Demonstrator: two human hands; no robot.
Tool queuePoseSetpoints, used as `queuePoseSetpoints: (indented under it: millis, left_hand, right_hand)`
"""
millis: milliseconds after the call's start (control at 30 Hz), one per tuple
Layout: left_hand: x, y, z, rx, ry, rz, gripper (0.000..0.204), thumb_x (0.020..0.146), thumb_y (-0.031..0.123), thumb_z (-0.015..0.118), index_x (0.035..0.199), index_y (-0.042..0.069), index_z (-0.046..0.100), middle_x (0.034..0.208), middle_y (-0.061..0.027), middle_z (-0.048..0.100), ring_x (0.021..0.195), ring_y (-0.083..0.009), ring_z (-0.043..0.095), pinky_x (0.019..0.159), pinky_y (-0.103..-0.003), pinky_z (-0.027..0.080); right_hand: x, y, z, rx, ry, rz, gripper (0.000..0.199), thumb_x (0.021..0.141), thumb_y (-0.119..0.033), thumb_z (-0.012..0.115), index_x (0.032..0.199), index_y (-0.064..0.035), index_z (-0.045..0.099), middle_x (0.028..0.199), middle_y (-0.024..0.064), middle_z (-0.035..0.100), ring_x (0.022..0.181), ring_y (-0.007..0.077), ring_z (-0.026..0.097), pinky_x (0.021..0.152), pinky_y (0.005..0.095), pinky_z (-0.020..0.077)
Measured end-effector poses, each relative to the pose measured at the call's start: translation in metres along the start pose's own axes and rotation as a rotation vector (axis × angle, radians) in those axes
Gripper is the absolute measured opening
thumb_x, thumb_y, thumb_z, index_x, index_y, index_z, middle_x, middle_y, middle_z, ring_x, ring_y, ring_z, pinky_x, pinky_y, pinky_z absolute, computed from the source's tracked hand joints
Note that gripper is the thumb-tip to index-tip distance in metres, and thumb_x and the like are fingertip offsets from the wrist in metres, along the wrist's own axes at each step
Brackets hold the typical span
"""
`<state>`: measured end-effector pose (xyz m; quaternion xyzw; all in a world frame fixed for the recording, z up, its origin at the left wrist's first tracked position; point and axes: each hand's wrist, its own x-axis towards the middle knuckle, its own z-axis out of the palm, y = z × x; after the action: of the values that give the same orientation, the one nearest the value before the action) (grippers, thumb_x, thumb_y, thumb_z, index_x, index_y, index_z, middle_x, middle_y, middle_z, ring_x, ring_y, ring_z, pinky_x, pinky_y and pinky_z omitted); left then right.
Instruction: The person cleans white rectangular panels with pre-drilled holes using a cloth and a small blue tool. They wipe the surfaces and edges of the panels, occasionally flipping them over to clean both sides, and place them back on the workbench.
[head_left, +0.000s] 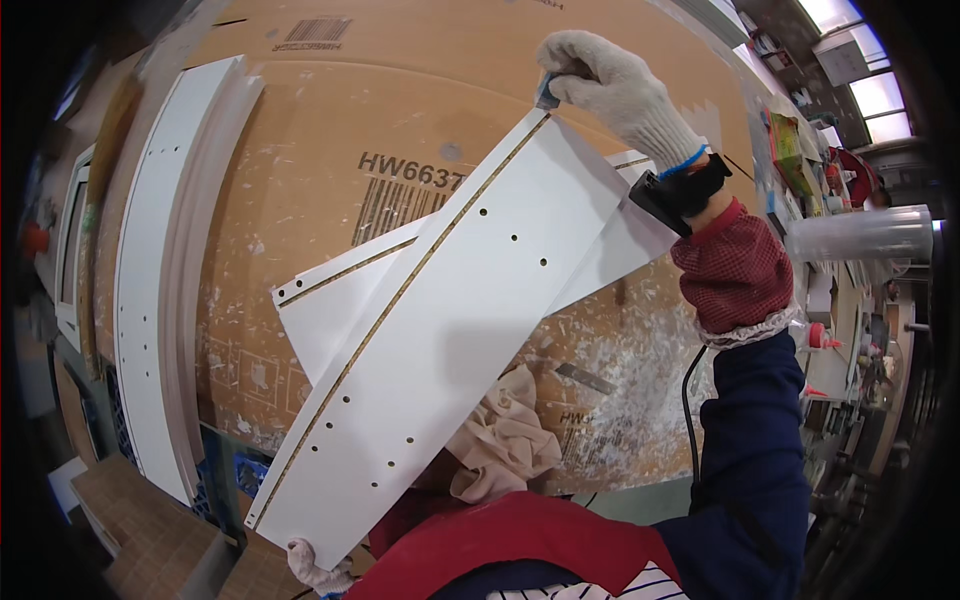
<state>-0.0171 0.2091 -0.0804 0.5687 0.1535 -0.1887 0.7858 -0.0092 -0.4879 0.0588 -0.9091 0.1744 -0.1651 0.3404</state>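
The right hand (615, 85) (gloved) pinches a small tool (547, 95) at the white board's (450, 330) top edge. The left hand (315, 570) grips the board's bottom corner.

Flattened cardboard (330, 110) covers the workbench, dusted with white shavings (640, 370). To the right stands a cluttered bench (850, 330) beneath bright ceiling lights (870, 90). Wooden flooring (130, 520) shows lower left.

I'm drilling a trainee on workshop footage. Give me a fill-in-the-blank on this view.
1. The right hand wears a knit ____.
2. It presses a small tool against the top end of a ____ panel.
3. The panel's lower corner rests in the ____ hand.
4. The worktop is covered with ____.
Answers: glove, white, left, cardboard.
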Motion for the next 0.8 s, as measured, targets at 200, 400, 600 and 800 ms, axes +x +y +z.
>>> queuePoseSetpoints:
  millis: [200, 400, 600, 800]
  left_hand:
    - [0.003, -0.005, -0.035, 0.102, -0.198, 0.036, 0.051, 0.091, 0.03, 0.053, 0.129, -0.004, 0.047, 0.126, -0.0233, 0.053, 0.113, -0.0289, 0.057, 0.094, -0.043, 0.05]
    - [0.001, 0.009, 0.008, 0.059, 0.009, -0.01, 0.053, 0.084, 0.027, 0.063, 0.126, -0.002, 0.051, 0.125, -0.0176, 0.055, 0.112, -0.0255, 0.056, 0.094, -0.039, 0.05]
    - [0.004, 0.008, 0.036, -0.079, 0.293, 0.086, 0.049, 0.082, 0.024, 0.065, 0.122, -0.001, 0.054, 0.121, -0.0171, 0.057, 0.109, -0.0257, 0.058, 0.093, -0.039, 0.051]
    - [0.021, -0.012, -0.022, 0.08, 0.251, 0.194, 0.046, 0.082, 0.019, 0.064, 0.122, -0.002, 0.054, 0.118, -0.0183, 0.059, 0.103, -0.0268, 0.06, 0.091, -0.039, 0.052]
  right_hand:
    - [-0.003, -0.007, 0.001, 0.18, 0.086, 0.094, 0.022, 0.086, 0.002, 0.056, 0.107, 0.0016, 0.058, 0.094, 0.0083, 0.063, 0.085, 0.0161, 0.066, 0.082, 0.0273, 0.0535]
    - [-0.002, -0.01, -0.003, -0.039, 0.119, 0.101, 0.022, 0.087, 0.001, 0.06, 0.109, 0.0019, 0.058, 0.093, 0.0047, 0.06, 0.089, 0.0138, 0.064, 0.084, 0.0247, 0.0525]
    - [0.0, 0.014, -0.004, -0.288, 0.027, -0.022, 0.02, 0.089, 0.001, 0.057, 0.109, 0.0022, 0.058, 0.091, 0.0043, 0.06, 0.085, 0.0129, 0.062, 0.084, 0.0252, 0.0524]
    - [-0.032, -0.001, -0.031, -0.086, 0.263, 0.177, 0.028, 0.085, -0.003, 0.061, 0.113, -0.0004, 0.06, 0.1, 0.0051, 0.063, 0.09, 0.0116, 0.061, 0.084, 0.0246, 0.0493]
